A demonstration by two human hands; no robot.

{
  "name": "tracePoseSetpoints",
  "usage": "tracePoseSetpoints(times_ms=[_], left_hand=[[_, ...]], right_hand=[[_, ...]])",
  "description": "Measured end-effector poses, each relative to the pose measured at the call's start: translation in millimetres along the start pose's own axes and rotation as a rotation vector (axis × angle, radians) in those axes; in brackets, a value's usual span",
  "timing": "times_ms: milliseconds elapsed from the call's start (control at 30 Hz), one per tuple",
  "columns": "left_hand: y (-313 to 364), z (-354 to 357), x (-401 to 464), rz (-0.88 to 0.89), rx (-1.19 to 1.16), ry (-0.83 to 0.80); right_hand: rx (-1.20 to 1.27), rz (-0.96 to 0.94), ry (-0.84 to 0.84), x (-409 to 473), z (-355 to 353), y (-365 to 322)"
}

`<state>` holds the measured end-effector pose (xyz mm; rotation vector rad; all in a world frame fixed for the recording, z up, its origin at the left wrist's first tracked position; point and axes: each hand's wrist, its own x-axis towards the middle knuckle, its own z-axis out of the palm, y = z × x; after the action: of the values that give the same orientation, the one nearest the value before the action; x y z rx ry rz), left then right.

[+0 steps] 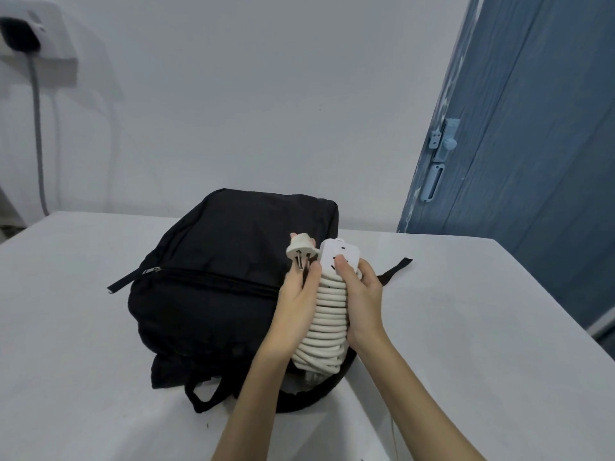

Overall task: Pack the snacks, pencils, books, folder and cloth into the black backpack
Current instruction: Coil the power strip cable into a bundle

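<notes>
A black backpack [213, 281] lies flat on the white table [466, 327], its front zipper closed and its straps toward me. Over its right side I hold a white power strip [337, 257] with its cord [327, 324] wound round it in many coils. My left hand [298, 294] grips the left side of the bundle, fingers near the white plug [299, 250] that sticks up. My right hand [361, 294] grips the right side, thumb pressed on the strip's socket face. The bundle's lower end sits at the backpack's near opening. No snacks, pencils, books, folder or cloth are visible.
A white wall stands behind the table. A blue door [519, 144] with a pale latch [444, 139] is at the right. A white wall unit [36, 44] with a grey hose hangs at the upper left.
</notes>
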<state>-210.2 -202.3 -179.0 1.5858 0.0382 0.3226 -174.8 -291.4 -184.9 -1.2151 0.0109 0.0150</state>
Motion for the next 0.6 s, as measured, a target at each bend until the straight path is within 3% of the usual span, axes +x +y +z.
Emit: tracePoseSetpoints(times_ms=[100,233,333,433,500,600], left_hand=[[1.4,-7.3,-0.4,-0.071,-0.161,-0.108],[0.1,-10.8,-1.6,-0.037,-0.078,-0.244],[-4.2,-6.0,-4.4,-0.046,-0.125,-0.181],[-5.8,-1.4,-4.7,-0.045,-0.211,-0.086],[-5.6,-1.8,-4.9,-0.038,-0.227,-0.047],[-7.3,-3.4,-2.4,-0.017,-0.133,-0.029]], right_hand=[[0.029,0.074,0.019,3.4,-1.3,-2.8],[0.031,0.203,0.031,13.9,-6.2,-5.0],[-0.041,0.262,0.029,19.6,-5.5,-7.5],[0.006,0.333,-0.083,23.5,-7.7,-11.4],[-0.064,0.295,-0.198,22.0,-5.9,-12.2],[-0.232,0.237,-0.213,18.3,-2.5,-6.9]])
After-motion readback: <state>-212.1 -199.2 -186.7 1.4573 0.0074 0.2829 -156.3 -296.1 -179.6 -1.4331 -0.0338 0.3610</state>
